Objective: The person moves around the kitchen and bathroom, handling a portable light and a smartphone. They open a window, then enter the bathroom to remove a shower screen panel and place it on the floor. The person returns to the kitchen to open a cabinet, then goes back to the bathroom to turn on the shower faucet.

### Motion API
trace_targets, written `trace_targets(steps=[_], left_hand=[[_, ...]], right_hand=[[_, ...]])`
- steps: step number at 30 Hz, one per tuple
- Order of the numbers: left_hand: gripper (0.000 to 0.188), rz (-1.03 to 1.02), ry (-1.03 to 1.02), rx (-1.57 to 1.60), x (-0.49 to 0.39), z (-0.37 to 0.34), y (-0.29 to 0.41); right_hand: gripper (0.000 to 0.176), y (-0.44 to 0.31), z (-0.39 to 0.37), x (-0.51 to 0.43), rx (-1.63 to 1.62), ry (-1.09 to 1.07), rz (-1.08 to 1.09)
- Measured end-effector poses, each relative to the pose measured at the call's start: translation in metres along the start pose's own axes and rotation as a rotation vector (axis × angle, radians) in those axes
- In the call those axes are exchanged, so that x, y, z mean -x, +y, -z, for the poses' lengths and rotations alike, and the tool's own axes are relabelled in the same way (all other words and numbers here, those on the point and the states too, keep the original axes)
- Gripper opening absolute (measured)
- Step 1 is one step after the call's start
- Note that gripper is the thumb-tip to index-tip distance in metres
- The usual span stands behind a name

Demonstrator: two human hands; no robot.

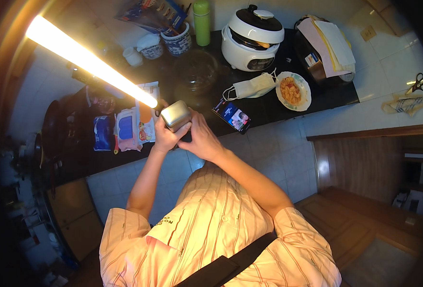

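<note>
A small brushed-metal box (176,115) with rounded corners is held up between both hands over the counter's front edge. My left hand (165,138) wraps its lower left side, with the thumb across the near face. My right hand (205,138) presses against its right side, fingertips partly hidden behind it. A glaring tube light (93,61) slants down from the upper left, and its dark end appears beside the box. Whether it touches my left hand, I cannot tell. Right of the hands, a smartphone (232,115) with a lit screen lies on the black counter (265,114).
Along the counter are a face mask (256,86), a plate of food (292,91), a white electric cooker (251,46) and a green flask (201,25). A glass lid (196,71) is farther back. Wipes packs (128,129) and a blue packet (102,132) lie at left.
</note>
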State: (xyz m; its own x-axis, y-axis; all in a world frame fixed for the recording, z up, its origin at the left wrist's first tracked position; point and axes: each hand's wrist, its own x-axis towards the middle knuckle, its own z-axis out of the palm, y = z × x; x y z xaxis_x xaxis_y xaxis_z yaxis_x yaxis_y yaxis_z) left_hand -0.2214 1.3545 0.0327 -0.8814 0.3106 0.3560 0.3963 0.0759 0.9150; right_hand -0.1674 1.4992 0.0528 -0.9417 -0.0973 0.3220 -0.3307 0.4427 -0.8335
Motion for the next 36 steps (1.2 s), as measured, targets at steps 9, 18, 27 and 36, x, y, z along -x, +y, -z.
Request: trace_targets(steps=[9, 18, 27, 36], left_hand=[[0.048, -0.015, -0.078, -0.121, -0.007, 0.015, 0.009], [0.071, -0.135, -0.107, -0.199, -0.011, 0.022, 0.0], [0.05, -0.098, -0.103, -0.129, -0.012, 0.021, 0.009], [0.032, -0.08, -0.075, -0.069, -0.011, 0.022, 0.003]], right_hand=[[0.081, 0.025, -0.03, -0.006, -0.377, 0.057, -0.049], [0.059, 0.048, -0.023, 0.015, -0.842, -0.021, -0.249], [0.048, 0.104, -0.023, 0.035, -0.216, 0.2, -0.474], [0.05, 0.139, -0.07, 0.011, 0.151, 0.19, -0.663]])
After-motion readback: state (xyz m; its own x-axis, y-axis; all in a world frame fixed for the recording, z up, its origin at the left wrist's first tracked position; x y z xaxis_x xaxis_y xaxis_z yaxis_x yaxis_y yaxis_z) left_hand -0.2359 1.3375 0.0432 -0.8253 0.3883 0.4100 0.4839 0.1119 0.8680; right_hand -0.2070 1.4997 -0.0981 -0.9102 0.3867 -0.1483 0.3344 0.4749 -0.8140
